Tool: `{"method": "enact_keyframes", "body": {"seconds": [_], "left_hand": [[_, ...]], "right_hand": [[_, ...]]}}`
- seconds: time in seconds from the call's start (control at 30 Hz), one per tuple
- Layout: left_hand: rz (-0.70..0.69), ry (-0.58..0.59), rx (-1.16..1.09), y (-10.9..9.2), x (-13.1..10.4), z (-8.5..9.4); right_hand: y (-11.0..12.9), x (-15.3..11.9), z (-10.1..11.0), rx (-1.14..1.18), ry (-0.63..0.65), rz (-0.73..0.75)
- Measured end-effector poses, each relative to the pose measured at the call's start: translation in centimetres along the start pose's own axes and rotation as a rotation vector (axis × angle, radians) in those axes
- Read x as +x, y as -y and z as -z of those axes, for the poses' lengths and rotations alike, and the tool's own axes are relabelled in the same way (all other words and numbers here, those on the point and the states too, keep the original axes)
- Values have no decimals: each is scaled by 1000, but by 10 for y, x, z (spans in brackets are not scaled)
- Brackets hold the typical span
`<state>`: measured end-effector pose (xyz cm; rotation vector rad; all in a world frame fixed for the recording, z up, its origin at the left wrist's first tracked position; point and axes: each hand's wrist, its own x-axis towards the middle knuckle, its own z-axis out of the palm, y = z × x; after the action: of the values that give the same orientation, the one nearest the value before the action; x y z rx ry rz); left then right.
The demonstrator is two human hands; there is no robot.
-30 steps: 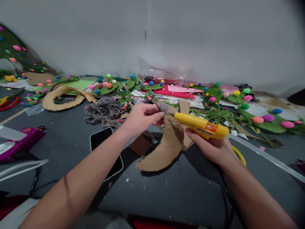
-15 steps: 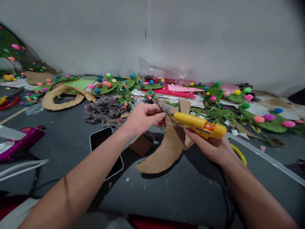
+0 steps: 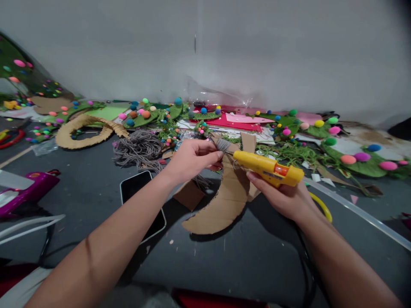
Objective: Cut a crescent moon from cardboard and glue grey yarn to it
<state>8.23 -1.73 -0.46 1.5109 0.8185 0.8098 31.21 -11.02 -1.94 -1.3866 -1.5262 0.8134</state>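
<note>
A curved brown cardboard piece (image 3: pixel 224 201), shaped like a crescent, is held above the dark table. Grey yarn (image 3: pixel 222 144) is wound around its upper end. My left hand (image 3: pixel 195 160) pinches that wrapped end between thumb and fingers. In my right hand (image 3: pixel 285 199) is a yellow hot glue gun (image 3: pixel 268 166), gripped by its handle, its nozzle pointing left at the edge of the yarn wrap. Whether the nozzle touches the yarn I cannot tell. A second cardboard strip (image 3: pixel 248 143) shows behind the crescent.
A heap of grey yarn (image 3: pixel 138 147) lies left of my left hand, beside a cardboard ring (image 3: pixel 81 132). A phone (image 3: pixel 143 205) lies under my left forearm. Farther left are a purple glue gun (image 3: pixel 28 192) and red-handled scissors (image 3: pixel 14 139). Pom-pom-covered green leaves (image 3: pixel 356 160) line the back.
Almost nothing differs. The glue gun has shifted very slightly left in the picture, while my left hand keeps its pinch on the wrapped end.
</note>
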Motion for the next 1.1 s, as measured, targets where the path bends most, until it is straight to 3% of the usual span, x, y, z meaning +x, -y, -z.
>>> {"method": "enact_keyframes", "body": {"seconds": [1.1], "left_hand": [[35,-21,6,0,0,0]], "right_hand": [[-4,-1,0,12,-14,-16]]}}
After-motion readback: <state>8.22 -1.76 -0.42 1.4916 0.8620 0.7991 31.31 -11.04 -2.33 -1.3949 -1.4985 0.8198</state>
